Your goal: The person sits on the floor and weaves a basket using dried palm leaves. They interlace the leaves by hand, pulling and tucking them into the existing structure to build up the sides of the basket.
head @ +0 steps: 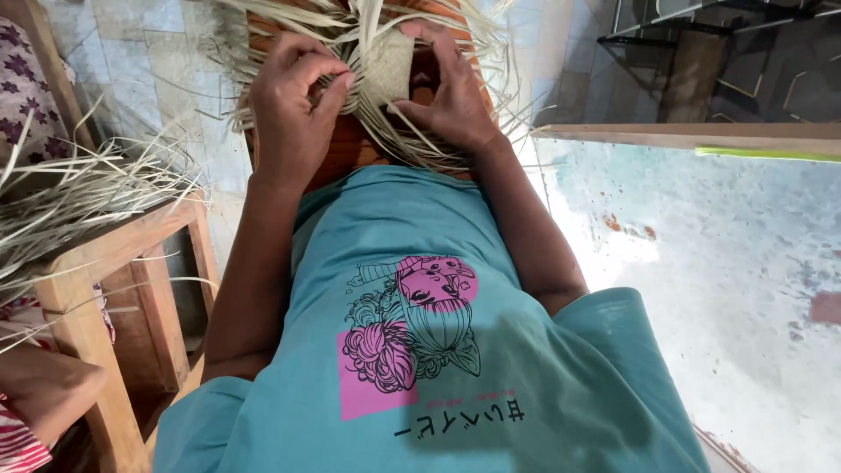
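Observation:
A small woven patch of pale dried leaf strips rests on my lap, with long loose strands fanning out from it on all sides. My left hand pinches a bunch of these strands at the patch's left edge. My right hand grips the patch from the right, thumb and fingers closed on its edge. Both hands touch the weave at the top of the view, above my teal printed shirt and orange garment.
A wooden bench frame stands at the left with a heap of loose dried strips on it. Another person's arm shows at the lower left. A wooden ledge and a pale blue worn wall lie at the right.

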